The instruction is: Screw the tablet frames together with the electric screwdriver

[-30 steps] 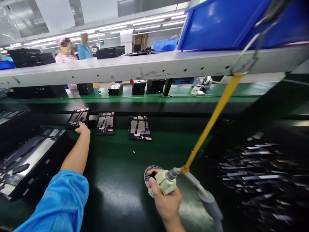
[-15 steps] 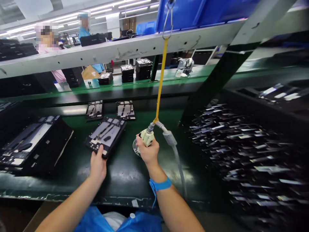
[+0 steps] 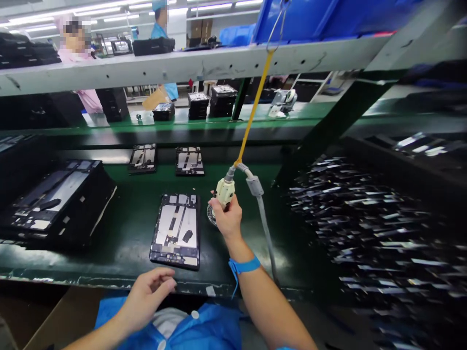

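Note:
An opened tablet [image 3: 163, 236] with its inner parts showing lies flat on the green bench in front of me. My left hand [image 3: 149, 291] is at the bench's front edge, just below the tablet and apart from it. Its fingers are loosely bent, the thumb stands off from them, and nothing is in it. To the right of the tablet, my right hand [image 3: 229, 218] grips a cream handheld tool [image 3: 224, 190] with a round perforated end, partly hidden by the fingers. The tool hangs from a yellow cord [image 3: 254, 109] and trails a grey cable [image 3: 267, 233].
Stacked tablets [image 3: 62, 194] stand at the left; two more opened tablets [image 3: 189, 161] lie behind. Many blurred thin parts [image 3: 379, 233] fill the right side. A white shelf beam [image 3: 204, 65] crosses above, carrying a blue bin [image 3: 321, 19]. Two people are at work beyond.
My left hand has let go of the tablet and drawn back towards me. The tablet, held tilted before, now lies flat on the bench. My right hand still grips the tool.

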Tool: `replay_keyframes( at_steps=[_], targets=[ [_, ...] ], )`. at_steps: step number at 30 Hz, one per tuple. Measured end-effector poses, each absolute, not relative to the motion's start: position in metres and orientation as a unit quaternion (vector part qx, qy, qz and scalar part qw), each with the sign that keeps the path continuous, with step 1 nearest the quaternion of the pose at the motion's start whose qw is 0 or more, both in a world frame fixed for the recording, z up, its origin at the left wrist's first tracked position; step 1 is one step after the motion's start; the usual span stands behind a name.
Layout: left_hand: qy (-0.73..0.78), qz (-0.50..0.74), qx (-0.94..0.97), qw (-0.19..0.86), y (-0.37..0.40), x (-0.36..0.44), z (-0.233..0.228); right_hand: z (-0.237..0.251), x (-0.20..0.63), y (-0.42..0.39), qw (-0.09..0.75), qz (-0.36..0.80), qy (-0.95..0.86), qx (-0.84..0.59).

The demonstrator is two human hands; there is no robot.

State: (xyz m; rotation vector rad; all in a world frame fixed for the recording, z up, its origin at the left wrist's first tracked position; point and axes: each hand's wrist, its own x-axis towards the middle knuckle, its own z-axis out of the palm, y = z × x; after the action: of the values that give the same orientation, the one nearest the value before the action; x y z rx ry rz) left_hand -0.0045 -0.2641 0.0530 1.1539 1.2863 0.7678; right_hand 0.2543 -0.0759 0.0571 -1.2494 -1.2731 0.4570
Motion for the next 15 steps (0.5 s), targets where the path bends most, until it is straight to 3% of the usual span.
replay_keyframes(
  at_steps=[3, 5, 10, 15],
  targets=[
    [0.495, 0.338, 0.727, 0.334, -0.224, -0.026, 0.066, 0.056, 0.252, -0.074, 0.6, 0.175, -0.561, -0.542],
    [0.445, 0.297, 0.81, 0.239, -0.193, -0.029, 0.07, 0.055, 0.251, -0.076, 0.606, 0.155, -0.565, -0.538],
    [0.387, 0.169, 0.894, 0.153, -0.145, -0.02, 0.066, 0.042, 0.254, -0.097, 0.617, 0.115, -0.572, -0.528],
    [0.38, 0.15, 0.901, 0.143, -0.139, -0.019, 0.054, 0.023, 0.261, -0.114, 0.609, 0.101, -0.579, -0.533]
  ],
)
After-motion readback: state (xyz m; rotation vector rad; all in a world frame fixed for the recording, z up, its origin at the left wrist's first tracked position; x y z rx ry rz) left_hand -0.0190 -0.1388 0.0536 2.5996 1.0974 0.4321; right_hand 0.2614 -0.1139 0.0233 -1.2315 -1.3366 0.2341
